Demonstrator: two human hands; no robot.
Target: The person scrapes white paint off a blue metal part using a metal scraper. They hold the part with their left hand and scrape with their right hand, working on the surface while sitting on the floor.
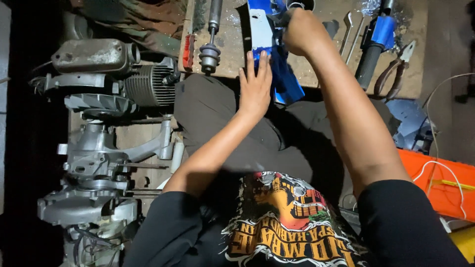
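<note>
My left hand (256, 85) lies flat, fingers spread, pressing on a blue painted metal part (284, 81) that hangs over the near edge of a worn wooden board (232, 42). My right hand (303, 30) is closed in a fist higher up on the same blue part, gripping something at its top end that I cannot make out. A pale grey plate (261, 28) is fixed to the blue part just left of my right hand. My knees in dark trousers sit under the board.
A grey engine block with cooling fins (106, 123) stands at the left. On the board lie a shock absorber (212, 34), two spanners (350, 29), a blue-and-black handlebar grip (374, 44) and pliers (394, 71). An orange box (445, 185) with white cable is at the right.
</note>
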